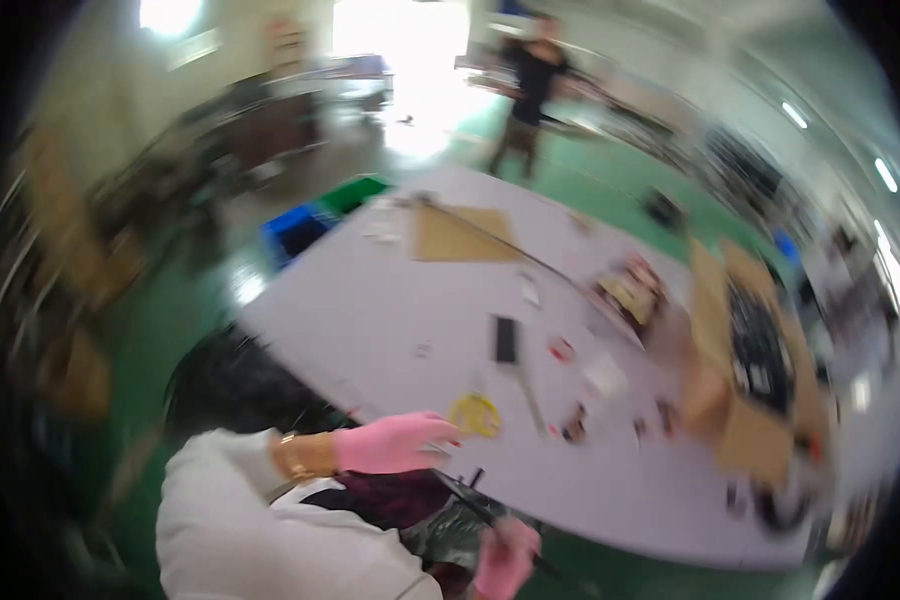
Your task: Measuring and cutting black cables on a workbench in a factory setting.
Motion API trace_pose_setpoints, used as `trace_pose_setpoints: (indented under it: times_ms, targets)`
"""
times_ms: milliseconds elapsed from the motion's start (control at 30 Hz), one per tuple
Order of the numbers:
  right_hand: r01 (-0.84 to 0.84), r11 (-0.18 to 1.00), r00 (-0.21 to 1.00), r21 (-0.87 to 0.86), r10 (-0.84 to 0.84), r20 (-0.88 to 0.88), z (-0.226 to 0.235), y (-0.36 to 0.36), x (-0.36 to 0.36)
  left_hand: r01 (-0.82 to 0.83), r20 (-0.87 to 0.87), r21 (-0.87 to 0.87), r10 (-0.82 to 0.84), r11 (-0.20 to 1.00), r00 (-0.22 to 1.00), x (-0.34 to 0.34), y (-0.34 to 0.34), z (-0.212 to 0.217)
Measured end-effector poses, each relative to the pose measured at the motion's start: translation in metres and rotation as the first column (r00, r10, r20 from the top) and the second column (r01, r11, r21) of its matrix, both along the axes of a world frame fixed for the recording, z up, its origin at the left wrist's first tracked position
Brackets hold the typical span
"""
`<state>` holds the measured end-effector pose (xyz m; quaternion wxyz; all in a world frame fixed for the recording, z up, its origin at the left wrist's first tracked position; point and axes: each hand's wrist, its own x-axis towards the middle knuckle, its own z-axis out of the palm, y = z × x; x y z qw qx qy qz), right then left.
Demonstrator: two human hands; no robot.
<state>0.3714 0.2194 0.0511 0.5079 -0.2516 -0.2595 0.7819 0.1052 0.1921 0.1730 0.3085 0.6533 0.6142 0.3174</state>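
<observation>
My right hand (507, 558), in a pink glove, is closed round a long dark rod (465, 497) below the table's near edge. The rod slants up and left, and its upper end lies just below my left hand (395, 443). That hand, also pink-gloved, reaches rightward over the near edge with its fingers stretched out and slightly apart. Motion blur hides whether anything small is at its fingertips. Close beyond it on the table lies a yellow looped thing (475, 415). A dark rectangular head on a thin handle, like a brush or scraper (506, 340), rests farther off.
The pale table (390, 330) bears a brown flat sheet (463, 235), a long thin rod (510, 246) and several small parts. An open cardboard box (705, 370) with black items stands at the right. Blue (298, 232) and green bins (352, 195) adjoin the far left edge. A person (532, 90) stands beyond.
</observation>
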Motion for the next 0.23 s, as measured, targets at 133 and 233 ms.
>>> trace_pose_setpoints:
  times_ms: [133,233]
  targets:
    - [-0.143,0.99,0.988,-0.005,0.143,-0.063,0.068,0.013,0.078,-0.291,-0.016,-0.06,0.291,0.955,0.957,0.028,-0.091,0.034]
    - [-0.157,0.987,0.985,-0.037,0.154,-0.074,0.12,0.013,0.109,-0.58,0.14,-0.105,0.589,0.808,0.796,0.077,-0.192,0.047]
